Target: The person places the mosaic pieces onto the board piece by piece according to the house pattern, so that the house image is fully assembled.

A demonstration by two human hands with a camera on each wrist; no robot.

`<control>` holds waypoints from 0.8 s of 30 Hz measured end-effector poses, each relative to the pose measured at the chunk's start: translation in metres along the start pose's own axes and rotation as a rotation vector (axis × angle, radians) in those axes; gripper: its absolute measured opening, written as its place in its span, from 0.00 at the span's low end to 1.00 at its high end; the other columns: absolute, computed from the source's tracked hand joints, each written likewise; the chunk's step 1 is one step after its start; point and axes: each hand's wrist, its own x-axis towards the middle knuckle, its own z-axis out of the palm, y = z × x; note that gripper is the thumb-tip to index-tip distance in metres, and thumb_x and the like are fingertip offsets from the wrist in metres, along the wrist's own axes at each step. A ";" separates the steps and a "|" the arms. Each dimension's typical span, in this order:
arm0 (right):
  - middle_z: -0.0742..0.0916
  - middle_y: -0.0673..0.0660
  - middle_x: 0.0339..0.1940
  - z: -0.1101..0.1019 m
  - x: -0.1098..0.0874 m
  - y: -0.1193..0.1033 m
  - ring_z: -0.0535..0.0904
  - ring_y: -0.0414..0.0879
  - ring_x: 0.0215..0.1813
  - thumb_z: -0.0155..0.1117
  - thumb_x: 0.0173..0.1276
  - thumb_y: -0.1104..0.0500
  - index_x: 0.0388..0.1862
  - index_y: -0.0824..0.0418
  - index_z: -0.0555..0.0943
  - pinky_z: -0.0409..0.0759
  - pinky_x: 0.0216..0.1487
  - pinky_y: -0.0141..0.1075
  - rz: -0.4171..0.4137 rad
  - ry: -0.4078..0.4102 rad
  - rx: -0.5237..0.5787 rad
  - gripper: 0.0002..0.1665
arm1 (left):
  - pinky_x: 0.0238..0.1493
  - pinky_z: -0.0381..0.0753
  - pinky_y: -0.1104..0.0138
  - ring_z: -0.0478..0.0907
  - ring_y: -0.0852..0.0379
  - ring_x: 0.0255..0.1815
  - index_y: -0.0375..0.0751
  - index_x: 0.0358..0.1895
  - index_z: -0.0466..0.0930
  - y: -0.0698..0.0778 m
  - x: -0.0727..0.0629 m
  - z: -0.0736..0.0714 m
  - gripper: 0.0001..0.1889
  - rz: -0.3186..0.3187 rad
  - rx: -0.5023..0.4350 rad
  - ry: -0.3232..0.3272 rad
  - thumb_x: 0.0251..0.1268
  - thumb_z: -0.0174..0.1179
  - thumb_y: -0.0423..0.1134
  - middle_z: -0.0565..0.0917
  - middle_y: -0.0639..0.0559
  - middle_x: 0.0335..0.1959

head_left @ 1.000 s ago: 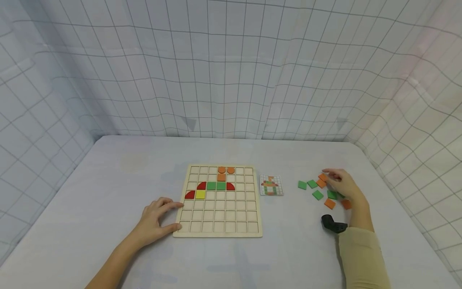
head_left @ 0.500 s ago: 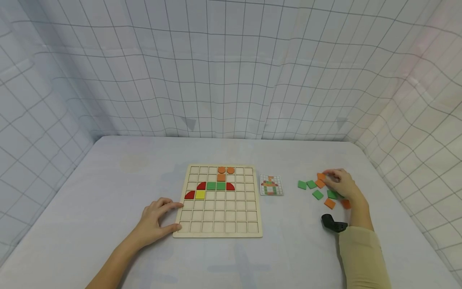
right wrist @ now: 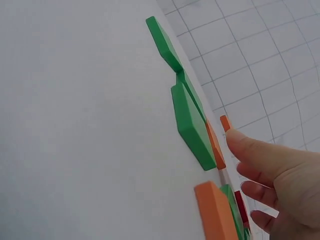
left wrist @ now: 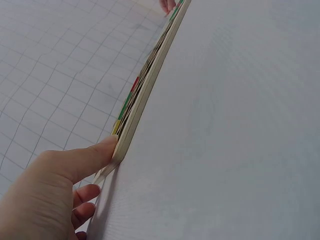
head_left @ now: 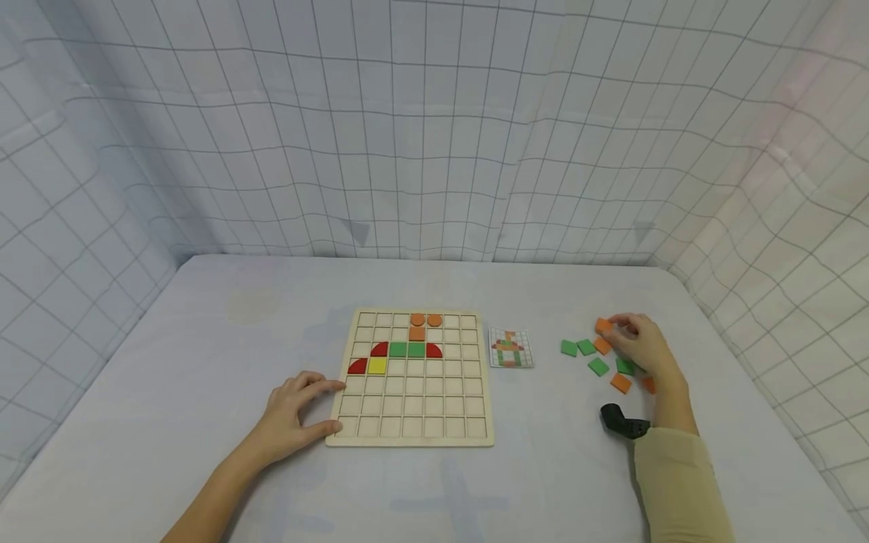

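My right hand [head_left: 641, 345] pinches an orange square tile [head_left: 603, 326] between thumb and fingertips, at the far side of a loose group of tiles. The right wrist view has that tile's end [right wrist: 225, 123] showing beyond the thumb, above the other pieces. My left hand [head_left: 292, 413] rests at the near left side of a wooden grid board [head_left: 410, 442], thumb and forefinger extended onto its frame. On the board lie two orange discs [head_left: 426, 320], an orange square [head_left: 417, 333], two green squares [head_left: 406, 349], a yellow square [head_left: 376, 366] and several red quarter-circles [head_left: 433, 351].
Right of the board lies a pattern card [head_left: 511, 348]. Several green tiles [head_left: 598, 367] and orange tiles [head_left: 621, 383] are scattered beneath and beside my right hand; a red piece [right wrist: 241, 206] shows behind its fingers. A black device [head_left: 623, 422] sits by the right sleeve.
The right hand has shifted slightly left and away from me, and the orange tile in its fingers has moved off its neighbouring orange tile. The left hand and the board stay put.
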 end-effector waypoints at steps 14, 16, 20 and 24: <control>0.74 0.66 0.51 0.017 0.016 -0.053 0.66 0.59 0.53 0.59 0.66 0.53 0.54 0.68 0.72 0.64 0.51 0.53 -0.168 0.066 0.049 0.24 | 0.41 0.57 0.53 0.67 0.52 0.44 0.47 0.48 0.78 0.001 0.000 -0.001 0.26 0.003 0.005 0.007 0.40 0.72 0.44 0.72 0.53 0.42; 0.75 0.65 0.50 0.024 0.019 -0.062 0.67 0.58 0.52 0.59 0.65 0.53 0.53 0.68 0.72 0.64 0.51 0.51 -0.196 0.061 0.049 0.24 | 0.40 0.57 0.53 0.67 0.52 0.44 0.46 0.48 0.78 0.001 0.000 -0.001 0.26 0.003 0.006 0.006 0.41 0.72 0.44 0.72 0.53 0.42; 0.75 0.65 0.49 0.037 0.021 -0.084 0.68 0.58 0.51 0.61 0.64 0.54 0.52 0.67 0.73 0.65 0.51 0.51 -0.239 0.038 0.064 0.23 | 0.40 0.57 0.54 0.67 0.52 0.43 0.46 0.49 0.78 0.002 0.000 -0.001 0.26 0.006 0.005 0.004 0.41 0.72 0.44 0.72 0.53 0.42; 0.75 0.65 0.48 0.049 0.021 -0.105 0.68 0.60 0.51 0.62 0.63 0.56 0.51 0.67 0.73 0.65 0.53 0.53 -0.276 0.008 0.091 0.22 | 0.40 0.57 0.53 0.67 0.52 0.43 0.46 0.49 0.78 0.002 0.001 -0.001 0.26 0.006 0.008 0.002 0.41 0.72 0.44 0.72 0.53 0.42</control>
